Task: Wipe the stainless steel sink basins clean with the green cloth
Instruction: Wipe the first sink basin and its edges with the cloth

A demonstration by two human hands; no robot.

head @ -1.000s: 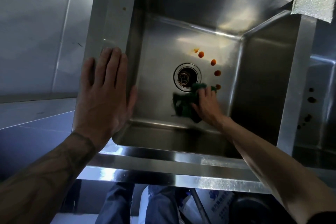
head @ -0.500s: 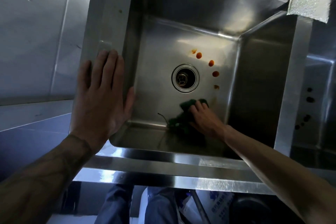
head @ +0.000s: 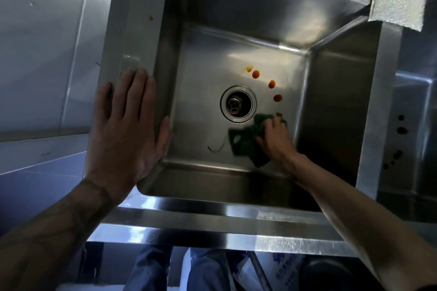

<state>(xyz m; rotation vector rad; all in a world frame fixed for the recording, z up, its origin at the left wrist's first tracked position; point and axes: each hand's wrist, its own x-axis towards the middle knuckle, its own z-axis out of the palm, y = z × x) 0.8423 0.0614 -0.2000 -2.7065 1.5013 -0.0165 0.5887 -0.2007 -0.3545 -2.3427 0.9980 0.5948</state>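
The left sink basin [head: 203, 59] is stainless steel with a round drain [head: 238, 104] in its floor. Several orange spots [head: 272, 84] curve along the floor to the right of the drain. My right hand [head: 274, 139] is down in the basin, fingers bent over the bunched green cloth [head: 243, 143], holding it against the floor just below and right of the drain. The cloth's top edge touches the lowest orange spot [head: 279, 114]. A loose thread [head: 216, 146] trails left of the cloth. My left hand [head: 127, 125] lies flat on the sink's left rim.
A second basin [head: 416, 106] on the right has dark spots [head: 400, 123] on its floor. A grey scouring pad [head: 397, 4] lies on the back ledge by the divider. A tiled wall stands to the left. My legs and a box show under the sink's front edge.
My right hand pulled the cloth back toward the near wall, then pushed it forward again to beside the drain, up to the lowest orange spot. My left hand stayed put.
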